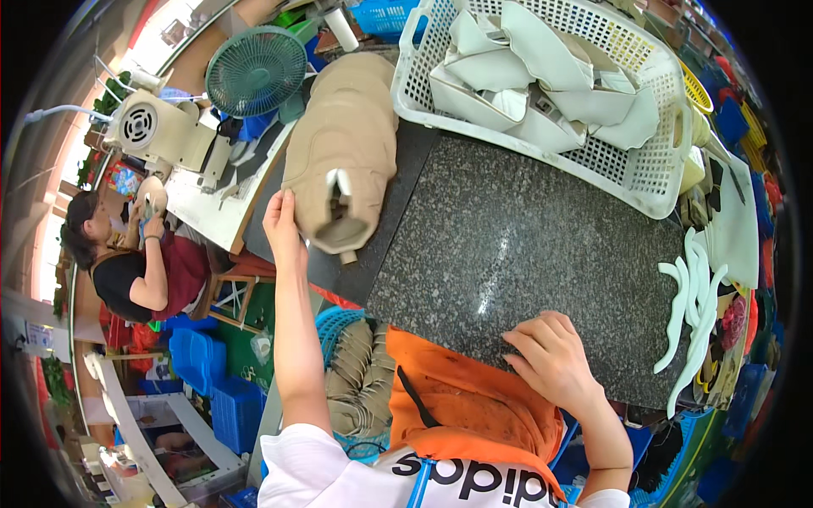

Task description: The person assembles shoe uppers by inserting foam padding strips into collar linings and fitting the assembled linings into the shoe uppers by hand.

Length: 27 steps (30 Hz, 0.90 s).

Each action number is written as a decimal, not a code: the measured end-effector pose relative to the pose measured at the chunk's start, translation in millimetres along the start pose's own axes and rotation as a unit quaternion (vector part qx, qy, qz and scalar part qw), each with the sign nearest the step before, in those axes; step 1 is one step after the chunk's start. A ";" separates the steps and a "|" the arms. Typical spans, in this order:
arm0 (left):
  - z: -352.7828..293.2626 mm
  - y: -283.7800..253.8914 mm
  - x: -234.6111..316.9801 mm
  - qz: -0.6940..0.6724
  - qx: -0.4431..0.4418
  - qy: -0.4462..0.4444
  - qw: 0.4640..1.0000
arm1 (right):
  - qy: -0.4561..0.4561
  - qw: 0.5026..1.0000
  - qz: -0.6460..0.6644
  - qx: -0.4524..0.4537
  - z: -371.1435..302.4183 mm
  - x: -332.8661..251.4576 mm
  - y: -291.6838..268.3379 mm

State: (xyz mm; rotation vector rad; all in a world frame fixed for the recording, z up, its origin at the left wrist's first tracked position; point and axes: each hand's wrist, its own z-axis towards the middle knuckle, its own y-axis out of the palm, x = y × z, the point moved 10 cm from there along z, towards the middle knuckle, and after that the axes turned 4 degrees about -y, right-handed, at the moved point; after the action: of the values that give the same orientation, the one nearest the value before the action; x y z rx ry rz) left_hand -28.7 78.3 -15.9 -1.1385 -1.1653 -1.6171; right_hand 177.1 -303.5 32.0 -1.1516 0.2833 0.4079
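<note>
Big black letters point(484, 480) run across the front of the person's white shirt point(357, 476). Seen from above, they are upside down, and a blue strap point(420, 485) crosses them. Any other writing is too small or blurry to read.

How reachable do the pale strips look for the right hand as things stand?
Probably yes: the right hand appears empty, and only bare slab shows between it and the pale strips.

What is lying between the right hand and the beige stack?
The head view shows the speckled slab, then a dark strip, between the right hand and the beige stack.
</note>
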 end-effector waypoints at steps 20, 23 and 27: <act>40.6 2.8 -7.1 0.273 -0.029 0.010 0.961 | 0.313 0.920 -0.090 0.217 196.6 314.4 -130.1; 34.0 -7.1 -5.2 0.238 -0.013 0.001 0.971 | 0.203 0.940 0.123 0.245 195.8 288.2 -163.1; 10.3 20.7 42.0 0.352 0.051 0.217 0.909 | 0.100 0.901 0.243 0.346 141.3 202.2 -238.2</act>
State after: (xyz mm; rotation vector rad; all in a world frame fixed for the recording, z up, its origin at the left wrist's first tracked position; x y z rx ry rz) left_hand -17.7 78.9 30.8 -0.9134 -0.4536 -1.1359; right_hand 466.4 -222.1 197.2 -0.4044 0.8340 0.5653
